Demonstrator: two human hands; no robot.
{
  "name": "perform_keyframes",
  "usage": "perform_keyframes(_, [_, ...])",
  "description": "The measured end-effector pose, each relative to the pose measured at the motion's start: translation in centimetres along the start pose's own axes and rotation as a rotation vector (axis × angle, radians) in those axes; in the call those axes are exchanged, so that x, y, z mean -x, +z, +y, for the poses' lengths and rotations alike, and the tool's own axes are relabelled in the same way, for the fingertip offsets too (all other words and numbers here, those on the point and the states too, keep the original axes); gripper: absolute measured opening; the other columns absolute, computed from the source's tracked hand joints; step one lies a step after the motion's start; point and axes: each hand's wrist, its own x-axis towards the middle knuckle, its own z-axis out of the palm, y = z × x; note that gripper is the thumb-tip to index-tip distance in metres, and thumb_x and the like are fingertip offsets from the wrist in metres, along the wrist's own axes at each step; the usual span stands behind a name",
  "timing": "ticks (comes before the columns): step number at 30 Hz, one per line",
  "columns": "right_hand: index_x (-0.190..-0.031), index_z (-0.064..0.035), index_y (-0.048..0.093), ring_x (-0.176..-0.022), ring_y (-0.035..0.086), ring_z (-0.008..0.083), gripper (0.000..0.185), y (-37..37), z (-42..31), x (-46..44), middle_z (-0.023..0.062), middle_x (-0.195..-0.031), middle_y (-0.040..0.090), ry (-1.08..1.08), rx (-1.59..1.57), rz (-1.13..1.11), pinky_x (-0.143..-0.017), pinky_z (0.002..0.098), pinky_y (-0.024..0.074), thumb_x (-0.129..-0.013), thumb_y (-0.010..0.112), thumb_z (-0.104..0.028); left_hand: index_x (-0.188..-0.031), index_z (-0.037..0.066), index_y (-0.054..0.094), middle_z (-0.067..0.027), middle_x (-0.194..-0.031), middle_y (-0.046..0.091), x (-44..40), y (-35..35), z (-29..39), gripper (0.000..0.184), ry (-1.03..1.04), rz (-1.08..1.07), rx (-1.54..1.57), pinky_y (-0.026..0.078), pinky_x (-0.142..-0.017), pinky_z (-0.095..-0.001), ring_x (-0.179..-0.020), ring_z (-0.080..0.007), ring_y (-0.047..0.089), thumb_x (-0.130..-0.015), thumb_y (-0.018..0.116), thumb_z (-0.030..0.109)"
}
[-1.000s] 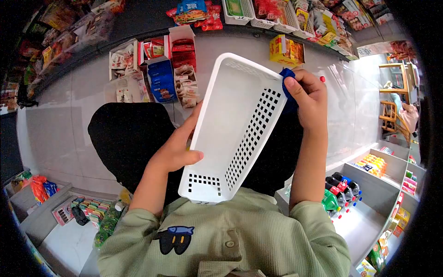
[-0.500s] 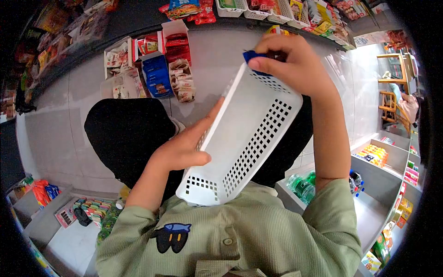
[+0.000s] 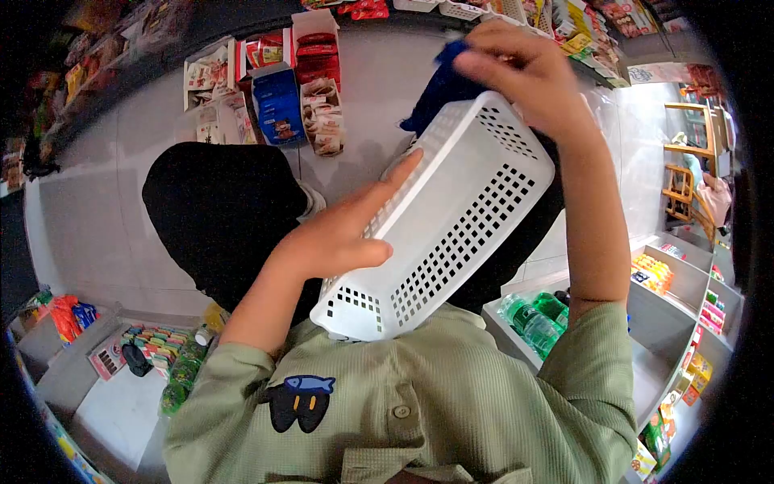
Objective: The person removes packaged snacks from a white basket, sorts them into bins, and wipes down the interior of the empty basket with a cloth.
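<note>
A white plastic basket with square holes is held tilted above my lap, its hollow side facing me and nothing inside. My left hand grips its left long side, thumb over the rim and fingers along the outside. Beyond the basket's far end, my right hand pinches a dark blue cloth. The cloth hangs down outside the far left corner, partly hidden by the rim. Motion blurs the right fingertips a little.
Open boxes of packaged snacks, including a blue box and a red box, stand on the floor ahead. Shelves with more white baskets line the far side. Green bottles lie in a compartment at right; wooden chairs stand farther off.
My right hand has lifted up and away from the basket's far end, and more of the blue cloth now shows outside it. The basket has shifted slightly right and forward in my left hand.
</note>
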Motion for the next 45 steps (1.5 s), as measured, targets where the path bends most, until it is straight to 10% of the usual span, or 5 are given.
perform_keyframes(15, [-0.091,-0.0149,0.073,-0.089,0.053,0.0260,0.023,3.6,-4.0,4.0,0.0065,-0.097,0.057,-0.306,0.596,-0.069,-0.075,0.0351,0.0468,-0.068,0.072,-0.017,-0.150,0.014,0.008,-0.0259,-0.146,0.029,0.3,0.3,-1.7,0.097,-0.053,-0.010,0.170,0.030,-0.107,-0.0367,-0.134,-0.0349,0.034,-0.065,0.054,0.024])
perform_keyframes(41, [-0.078,-0.0096,0.072,-0.091,0.052,0.0266,0.015,5.4,-3.3,3.7,0.0066,-0.089,0.057,-0.303,0.361,-0.351,-0.078,0.0365,0.0446,-0.069,0.071,-0.021,-0.148,0.006,0.016,-0.0241,-0.137,0.043,-0.2,-0.3,-1.7,0.090,-0.310,-0.174,0.142,0.040,-0.099,-0.0357,-0.123,-0.0322,0.048,-0.067,0.051,0.027])
perform_keyframes(45, [-0.087,-0.0089,0.073,-0.093,0.054,0.0276,0.018,1.5,0.7,2.0,0.0086,-0.094,0.060,-0.278,0.544,-0.216,-0.081,0.0361,0.0428,-0.077,0.070,-0.024,-0.149,0.007,0.013,-0.0232,-0.145,0.032,-0.5,0.4,-2.5,0.092,-0.042,-0.030,0.153,0.035,-0.104,-0.0344,-0.131,-0.0313,0.040,-0.066,0.051,0.025])
